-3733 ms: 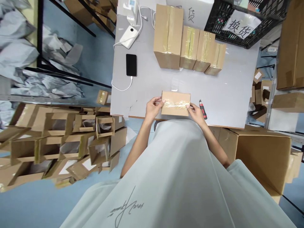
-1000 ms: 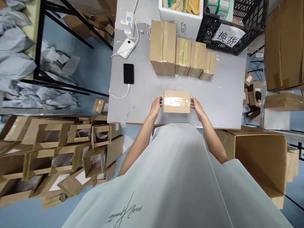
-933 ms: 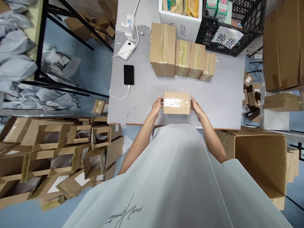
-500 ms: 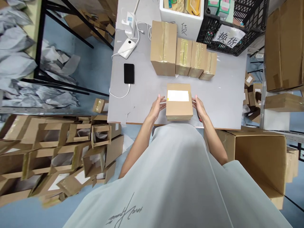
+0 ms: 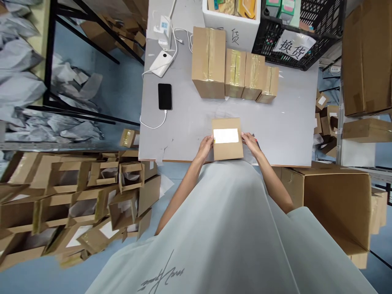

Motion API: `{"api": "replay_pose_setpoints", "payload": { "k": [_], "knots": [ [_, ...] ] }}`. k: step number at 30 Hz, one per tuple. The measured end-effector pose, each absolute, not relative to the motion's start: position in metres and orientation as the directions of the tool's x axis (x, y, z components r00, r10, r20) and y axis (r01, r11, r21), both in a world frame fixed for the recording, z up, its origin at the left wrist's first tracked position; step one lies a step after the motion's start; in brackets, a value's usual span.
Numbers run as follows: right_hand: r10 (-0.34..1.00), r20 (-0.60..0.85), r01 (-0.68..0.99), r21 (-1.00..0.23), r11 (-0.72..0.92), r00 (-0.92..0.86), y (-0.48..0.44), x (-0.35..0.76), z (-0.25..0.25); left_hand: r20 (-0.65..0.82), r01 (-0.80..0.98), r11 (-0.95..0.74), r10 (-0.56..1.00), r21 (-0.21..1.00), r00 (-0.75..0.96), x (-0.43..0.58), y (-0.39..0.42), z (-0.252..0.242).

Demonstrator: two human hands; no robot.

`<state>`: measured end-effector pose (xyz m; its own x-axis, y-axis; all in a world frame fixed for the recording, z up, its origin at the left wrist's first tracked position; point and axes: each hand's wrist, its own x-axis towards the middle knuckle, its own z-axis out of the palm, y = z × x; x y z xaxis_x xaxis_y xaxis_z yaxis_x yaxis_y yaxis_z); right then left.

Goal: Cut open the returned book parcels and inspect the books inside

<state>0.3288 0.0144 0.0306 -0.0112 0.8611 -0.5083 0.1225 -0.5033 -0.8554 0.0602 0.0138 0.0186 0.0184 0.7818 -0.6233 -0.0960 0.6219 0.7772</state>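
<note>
A small cardboard box (image 5: 228, 151) with a white label (image 5: 226, 136) on its top face is at the table's front edge, close to my body. My left hand (image 5: 205, 146) grips its left side, and the fingertips of my right hand (image 5: 250, 142) press against its right side. Both hands have their fingers closed in on the carton. Just beyond my right hand lies a slim dark and red object (image 5: 256, 141), mostly covered by that hand, so its kind is unclear.
Several taped cartons (image 5: 209, 61) stand in a row behind. Farther back are a white foam box (image 5: 231, 24) and a black crate (image 5: 294, 45). A black phone (image 5: 165, 96), power bank (image 5: 161, 64) and cables lie left. Open cartons (image 5: 64, 175) are stacked at left; a large box (image 5: 333, 204) stands right.
My hands have closed in from either side onto the labelled box. It has shifted slightly toward me and left, and its front face no longer shows.
</note>
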Motion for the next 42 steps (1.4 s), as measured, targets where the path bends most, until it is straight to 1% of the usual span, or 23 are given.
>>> {"api": "replay_pose_setpoints", "payload": {
  "k": [2, 4, 7, 9, 11, 13, 15, 18, 20, 23, 25, 27, 29, 31, 32, 33, 34, 37, 40, 42],
  "knots": [
    [0.872, -0.490, 0.122, -0.864, -0.488, 0.019, 0.015, 0.327, 0.038, -0.621, -0.076, 0.621, 0.783, 0.780, 0.025, 0.056, 0.015, 0.017],
    [0.905, -0.424, 0.163, -0.891, -0.425, 0.043, 0.016, 0.324, 0.048, -0.634, -0.055, 0.635, 0.772, 0.770, 0.044, 0.052, 0.016, 0.015],
    [0.969, -0.246, 0.346, -0.910, -0.228, -0.007, 0.020, 0.315, 0.065, -0.682, 0.011, 0.685, 0.724, 0.728, 0.099, 0.055, 0.012, 0.009],
    [0.979, -0.151, 0.497, -0.865, -0.064, -0.137, 0.023, 0.306, 0.073, -0.715, 0.062, 0.715, 0.683, 0.696, 0.150, 0.064, 0.004, 0.003],
    [0.934, -0.131, 0.587, -0.804, 0.095, -0.331, 0.025, 0.298, 0.076, -0.743, 0.108, 0.740, 0.638, 0.664, 0.201, 0.075, -0.007, -0.003],
    [0.845, -0.163, 0.602, -0.769, 0.215, -0.510, 0.022, 0.293, 0.073, -0.771, 0.152, 0.761, 0.592, 0.631, 0.234, 0.083, -0.017, -0.009],
    [0.793, -0.195, 0.603, -0.757, 0.253, -0.577, 0.016, 0.292, 0.067, -0.794, 0.193, 0.774, 0.562, 0.603, 0.232, 0.082, -0.023, -0.015],
    [0.827, -0.219, 0.614, -0.768, 0.182, -0.518, 0.006, 0.299, 0.056, -0.818, 0.238, 0.783, 0.551, 0.575, 0.165, 0.063, -0.020, -0.022],
    [0.841, -0.211, 0.590, -0.793, 0.151, -0.499, 0.003, 0.306, 0.052, -0.824, 0.258, 0.785, 0.557, 0.563, 0.101, 0.041, -0.010, -0.024],
    [0.822, -0.171, 0.560, -0.804, 0.203, -0.543, 0.006, 0.314, 0.054, -0.813, 0.280, 0.778, 0.582, 0.563, 0.016, 0.008, 0.017, -0.022],
    [0.829, -0.154, 0.590, -0.771, 0.240, -0.538, 0.015, 0.321, 0.059, -0.794, 0.287, 0.764, 0.608, 0.578, -0.020, -0.008, 0.040, -0.015],
    [0.895, -0.144, 0.675, -0.709, 0.204, -0.422, 0.030, 0.333, 0.063, -0.772, 0.290, 0.746, 0.634, 0.599, -0.036, -0.014, 0.063, -0.004],
    [0.969, -0.154, 0.768, -0.639, 0.051, -0.193, 0.047, 0.349, 0.067, -0.762, 0.287, 0.727, 0.648, 0.624, 0.018, -0.011, 0.082, 0.010],
    [0.968, -0.252, 0.810, -0.563, -0.163, 0.019, 0.061, 0.363, 0.070, -0.757, 0.287, 0.702, 0.626, 0.652, 0.189, 0.000, 0.096, 0.024],
    [0.942, -0.326, 0.819, -0.518, -0.246, 0.077, 0.066, 0.367, 0.071, -0.746, 0.294, 0.686, 0.602, 0.666, 0.285, 0.006, 0.100, 0.031],
    [0.911, -0.400, 0.828, -0.475, -0.297, 0.098, 0.067, 0.368, 0.073, -0.734, 0.309, 0.669, 0.575, 0.676, 0.360, 0.013, 0.102, 0.037],
    [0.880, -0.467, 0.841, -0.438, -0.318, 0.090, 0.066, 0.368, 0.076, -0.729, 0.332, 0.653, 0.559, 0.681, 0.395, 0.018, 0.102, 0.042],
    [0.839, -0.544, 0.865, -0.410, -0.291, 0.024, 0.053, 0.358, 0.080, -0.756, 0.408, 0.637, 0.552, 0.654, 0.351, 0.023, 0.097, 0.051],
    [0.821, -0.569, 0.819, -0.451, -0.355, 0.043, 0.044, 0.359, 0.072, -0.801, 0.395, 0.699, 0.480, 0.596, 0.358, 0.006, 0.098, 0.051],
    [0.811, -0.579, 0.742, -0.506, -0.439, 0.085, 0.052, 0.373, 0.060, -0.807, 0.375, 0.715, 0.525, 0.591, 0.271, -0.012, 0.115, 0.048]
  ]
}}
